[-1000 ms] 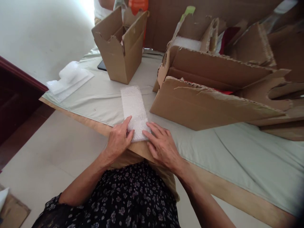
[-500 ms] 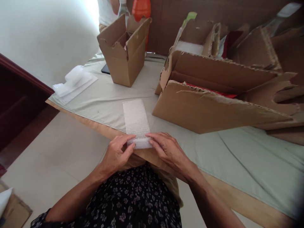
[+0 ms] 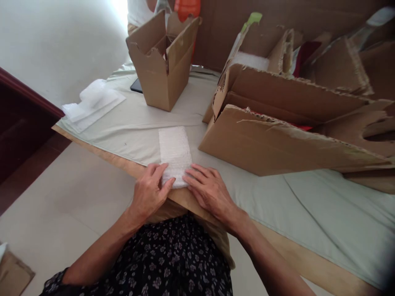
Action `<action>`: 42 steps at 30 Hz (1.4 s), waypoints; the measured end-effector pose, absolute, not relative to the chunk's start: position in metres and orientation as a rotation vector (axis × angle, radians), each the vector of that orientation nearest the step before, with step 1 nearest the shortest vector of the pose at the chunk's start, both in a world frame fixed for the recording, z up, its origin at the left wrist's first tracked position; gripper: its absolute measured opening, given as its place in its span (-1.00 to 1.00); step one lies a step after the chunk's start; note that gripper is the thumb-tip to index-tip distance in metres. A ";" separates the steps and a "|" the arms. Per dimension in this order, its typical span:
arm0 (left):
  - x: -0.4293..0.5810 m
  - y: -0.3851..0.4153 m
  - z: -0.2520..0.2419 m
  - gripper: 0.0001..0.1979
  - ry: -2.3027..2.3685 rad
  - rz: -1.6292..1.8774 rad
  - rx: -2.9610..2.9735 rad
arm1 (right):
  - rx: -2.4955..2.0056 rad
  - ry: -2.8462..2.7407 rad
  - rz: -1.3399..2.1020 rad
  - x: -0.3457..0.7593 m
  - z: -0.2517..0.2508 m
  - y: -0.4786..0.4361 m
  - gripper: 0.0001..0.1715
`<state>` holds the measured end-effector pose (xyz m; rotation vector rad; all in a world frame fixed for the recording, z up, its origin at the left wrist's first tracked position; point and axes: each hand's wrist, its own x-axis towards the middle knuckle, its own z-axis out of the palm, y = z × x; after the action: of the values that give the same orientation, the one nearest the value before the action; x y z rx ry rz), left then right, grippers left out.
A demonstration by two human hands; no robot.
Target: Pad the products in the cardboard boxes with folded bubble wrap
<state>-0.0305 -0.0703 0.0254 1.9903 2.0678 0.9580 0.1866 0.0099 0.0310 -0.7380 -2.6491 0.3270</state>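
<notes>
Flat now: left hand (image 3: pixel 151 191) and right hand (image 3: pixel 207 189), fingers extended, pressing white rectangular bubble-wrap strip (image 3: pixel 174 150); open brown cardboard box (image 3: pixel 162 61) at 12 o'clock.

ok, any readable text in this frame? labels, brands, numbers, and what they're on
None readable. The small open box, the torn cardboard pieces and the bubble wrap strip under the left hand and right hand show no print. The orange bottle behind the box is cut off; no label legible.
</notes>
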 end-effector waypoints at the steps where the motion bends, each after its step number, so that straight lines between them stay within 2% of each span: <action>1: -0.032 -0.074 0.029 -0.65 2.024 0.990 2.017 | -0.747 -2.649 0.392 0.186 0.035 0.011 -0.66; 3: -0.035 -0.083 0.037 -0.63 1.864 1.040 2.103 | -0.770 -2.625 0.529 0.189 0.046 0.011 -0.65; 8: -0.034 -0.089 0.042 -0.76 1.630 1.049 2.117 | -0.872 -2.553 0.832 0.198 0.058 0.003 -0.67; 12: -0.032 -0.073 0.031 -0.78 1.793 1.013 2.059 | -0.991 -2.438 0.496 0.200 0.047 -0.001 -0.61; 16: -0.033 -0.061 0.023 -0.76 1.905 0.950 2.108 | -0.835 -2.512 0.264 0.196 0.036 -0.003 -0.66; 20: -0.035 -0.066 0.026 -0.75 1.965 1.012 1.997 | -0.771 -2.639 0.360 0.189 0.034 0.003 -0.65; 24: -0.034 -0.082 0.037 -0.68 1.745 1.085 2.079 | -0.792 -2.621 0.552 0.194 0.049 0.007 -0.71; 27: -0.031 -0.086 0.038 -0.74 1.633 1.075 2.125 | -0.836 -2.595 0.712 0.201 0.057 0.004 -0.71; 29: -0.030 -0.080 0.034 -0.79 1.653 1.049 2.115 | -0.914 -2.573 0.667 0.204 0.056 0.001 -0.68; 34: -0.028 -0.053 0.022 -0.78 1.833 0.909 2.168 | -0.914 -2.562 0.258 0.201 0.045 -0.003 -0.59; 38: -0.027 -0.055 0.026 -0.75 1.915 1.028 2.012 | -0.816 -2.663 0.295 0.195 0.034 0.001 -0.65; 42: -0.026 -0.081 0.034 -0.70 1.881 1.197 1.539 | -0.995 -2.407 0.489 0.196 0.033 0.005 -0.70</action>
<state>-0.0261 -0.0808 0.0335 1.5394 1.8812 1.1971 0.1961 0.0054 0.0332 -0.9946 -2.4074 0.4886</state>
